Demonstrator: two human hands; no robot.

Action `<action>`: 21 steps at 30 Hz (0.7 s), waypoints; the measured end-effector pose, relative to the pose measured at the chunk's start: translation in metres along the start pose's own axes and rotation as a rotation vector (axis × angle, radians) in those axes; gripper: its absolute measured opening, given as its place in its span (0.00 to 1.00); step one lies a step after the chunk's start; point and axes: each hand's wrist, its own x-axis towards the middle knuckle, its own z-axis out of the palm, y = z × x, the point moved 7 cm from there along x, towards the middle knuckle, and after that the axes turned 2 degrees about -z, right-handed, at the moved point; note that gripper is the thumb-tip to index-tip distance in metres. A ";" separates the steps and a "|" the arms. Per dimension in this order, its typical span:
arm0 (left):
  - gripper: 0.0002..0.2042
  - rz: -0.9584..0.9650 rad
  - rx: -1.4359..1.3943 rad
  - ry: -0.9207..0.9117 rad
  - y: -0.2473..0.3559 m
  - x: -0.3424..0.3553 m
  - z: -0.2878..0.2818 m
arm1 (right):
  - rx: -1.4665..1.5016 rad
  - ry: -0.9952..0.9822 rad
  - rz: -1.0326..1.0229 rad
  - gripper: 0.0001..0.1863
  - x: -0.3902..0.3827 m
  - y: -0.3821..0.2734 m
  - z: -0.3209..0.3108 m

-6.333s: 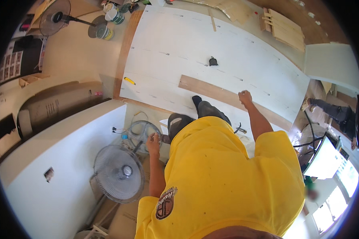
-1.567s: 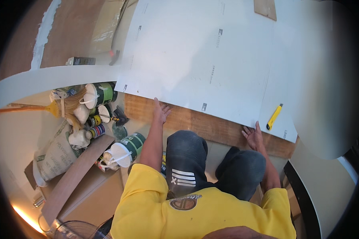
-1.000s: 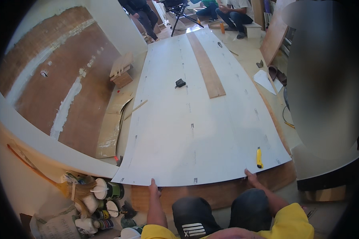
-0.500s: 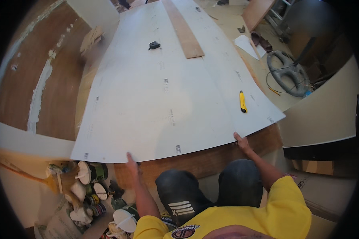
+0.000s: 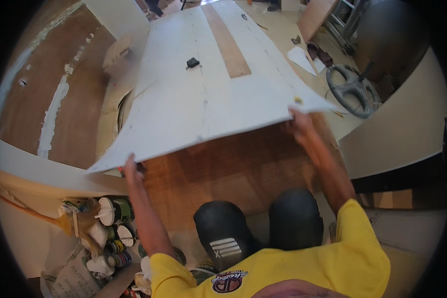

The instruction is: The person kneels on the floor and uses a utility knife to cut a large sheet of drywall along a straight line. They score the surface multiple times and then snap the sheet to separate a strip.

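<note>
A large white flexible sheet (image 5: 184, 107) stretches away from me, its near edge raised and sagging between my hands. My left hand (image 5: 134, 168) grips that edge near its left corner. Nearer the right corner, my right hand (image 5: 299, 125) is closed on the same edge. Under the lifted part, brown plywood (image 5: 218, 171) lies bare in front of my knees. Only a small yellow bit of the utility knife (image 5: 298, 100) shows, just beyond my right hand. A small black object (image 5: 192, 63) and a long wooden strip (image 5: 227, 42) rest on the sheet farther off.
Tubs and cans (image 5: 115, 211) crowd the floor at lower left beside a broom (image 5: 59, 221). To the right are a grey wheel-shaped object (image 5: 352, 92), a pale curved panel (image 5: 397, 119) and a ladder (image 5: 340, 25). Brown panelling (image 5: 79, 89) stands at left.
Both hands have raised the sheet's near edge and pushed it away from me, baring more plywood. My left hand has also shifted left. The knife is now mostly hidden.
</note>
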 end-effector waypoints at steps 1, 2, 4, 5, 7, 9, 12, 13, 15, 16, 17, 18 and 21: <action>0.08 -0.041 0.035 -0.055 0.023 -0.006 0.011 | -0.045 -0.062 -0.194 0.13 -0.002 -0.045 0.023; 0.08 -0.039 0.054 -0.134 0.048 -0.013 0.022 | -0.051 -0.059 -0.280 0.10 -0.004 -0.079 0.040; 0.08 0.003 0.094 -0.115 0.081 -0.029 0.025 | 0.012 -0.100 -0.242 0.06 -0.011 -0.115 0.058; 0.08 0.080 0.106 -0.107 0.089 -0.040 0.023 | -0.007 -0.158 -0.297 0.08 -0.017 -0.129 0.060; 0.09 0.091 0.006 -0.063 0.070 -0.063 0.006 | -0.015 -0.217 -0.318 0.09 -0.033 -0.126 0.038; 0.13 0.181 -0.026 -0.046 0.031 -0.086 -0.018 | -0.119 -0.075 -0.299 0.11 -0.041 -0.096 -0.008; 0.21 0.072 0.112 0.015 -0.074 -0.104 -0.057 | -0.568 0.083 -0.487 0.25 -0.052 -0.030 -0.072; 0.22 0.034 0.149 0.070 -0.113 -0.104 -0.073 | -0.647 0.214 -0.456 0.27 -0.055 0.005 -0.095; 0.24 0.035 0.092 0.039 -0.183 -0.105 -0.101 | -0.549 0.291 -0.399 0.32 -0.060 0.068 -0.132; 0.24 -0.003 0.173 0.072 -0.213 -0.104 -0.125 | -0.585 0.223 -0.420 0.32 -0.066 0.090 -0.145; 0.23 -0.046 0.260 0.089 -0.238 -0.102 -0.148 | -0.614 0.236 -0.302 0.33 -0.066 0.114 -0.163; 0.24 0.025 0.427 0.089 -0.248 -0.102 -0.174 | -0.571 0.158 -0.259 0.33 -0.064 0.130 -0.175; 0.26 -0.125 0.436 0.119 -0.284 -0.097 -0.245 | -0.579 0.135 -0.016 0.31 -0.098 0.179 -0.227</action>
